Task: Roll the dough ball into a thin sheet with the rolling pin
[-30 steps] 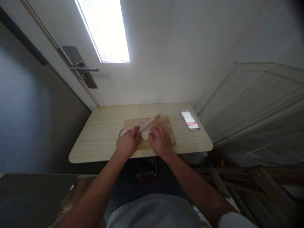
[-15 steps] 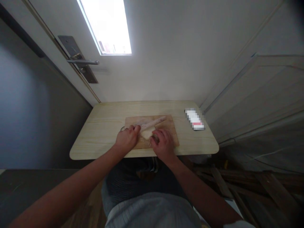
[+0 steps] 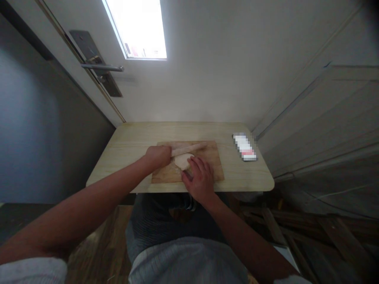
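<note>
A flour-dusted rolling pin [image 3: 189, 149] slants across the wooden board [image 3: 218, 165], its left end inside the closed fingers of my left hand [image 3: 159, 156]. Just in front of the pin lies a flat, pale round of dough [image 3: 182, 161]. My right hand [image 3: 200, 177] is at the dough's right edge, thumb below and fingers above, pinching its rim. Part of the dough's right side is hidden under those fingers. Loose flour dusts the board near the dough.
The board rests on a light wood table [image 3: 130, 136] pushed against a white door with a metal handle [image 3: 102, 68]. A phone-like object [image 3: 245, 147], blurred out, lies at the table's right. Wooden slats [image 3: 275, 227] stand below on the right.
My left hand has moved back and left with the rolling pin, off the dough, so more of the dough shows. My right hand stays at its edge. The view has tilted slightly.
</note>
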Tool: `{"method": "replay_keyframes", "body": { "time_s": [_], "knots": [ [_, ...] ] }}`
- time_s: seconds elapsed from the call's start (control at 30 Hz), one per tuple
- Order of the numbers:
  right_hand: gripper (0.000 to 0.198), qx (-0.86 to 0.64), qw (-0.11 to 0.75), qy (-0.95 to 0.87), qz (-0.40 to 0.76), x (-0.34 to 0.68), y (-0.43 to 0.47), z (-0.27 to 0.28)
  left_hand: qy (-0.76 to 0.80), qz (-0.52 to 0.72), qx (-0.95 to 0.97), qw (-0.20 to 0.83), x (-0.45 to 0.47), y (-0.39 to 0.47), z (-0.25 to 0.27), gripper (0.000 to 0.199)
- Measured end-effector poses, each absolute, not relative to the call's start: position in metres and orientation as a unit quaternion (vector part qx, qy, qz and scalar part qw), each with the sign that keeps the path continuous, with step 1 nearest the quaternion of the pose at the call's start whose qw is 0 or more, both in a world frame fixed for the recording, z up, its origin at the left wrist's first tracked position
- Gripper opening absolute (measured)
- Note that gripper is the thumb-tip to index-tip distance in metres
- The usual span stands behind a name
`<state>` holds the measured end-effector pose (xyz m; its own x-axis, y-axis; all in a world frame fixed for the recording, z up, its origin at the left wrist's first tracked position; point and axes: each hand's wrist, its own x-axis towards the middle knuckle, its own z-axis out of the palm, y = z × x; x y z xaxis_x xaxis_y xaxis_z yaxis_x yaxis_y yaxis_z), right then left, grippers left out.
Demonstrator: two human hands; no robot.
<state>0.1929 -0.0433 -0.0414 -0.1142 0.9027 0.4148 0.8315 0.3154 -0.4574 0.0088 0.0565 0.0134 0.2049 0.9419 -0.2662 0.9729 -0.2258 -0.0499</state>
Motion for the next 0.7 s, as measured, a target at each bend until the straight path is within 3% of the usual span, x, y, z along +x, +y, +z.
{"method": "replay_keyframes", "body": {
  "time_s": [0.43, 0.7],
  "knots": [
    [0.055, -0.588, 0.273, -0.759, 0.067, 0.192, -0.054, -0.04, 0.57, -0.099, 0.815, -0.04, 0.01, -0.012, 0.013, 0.055],
    [0.053, -0.597, 0.293, -0.745, 0.049, 0.193, -0.06, -0.036, 0.585, 0.014, 0.81, -0.03, 0.016, -0.015, 0.001, 0.06]
  ]
}}
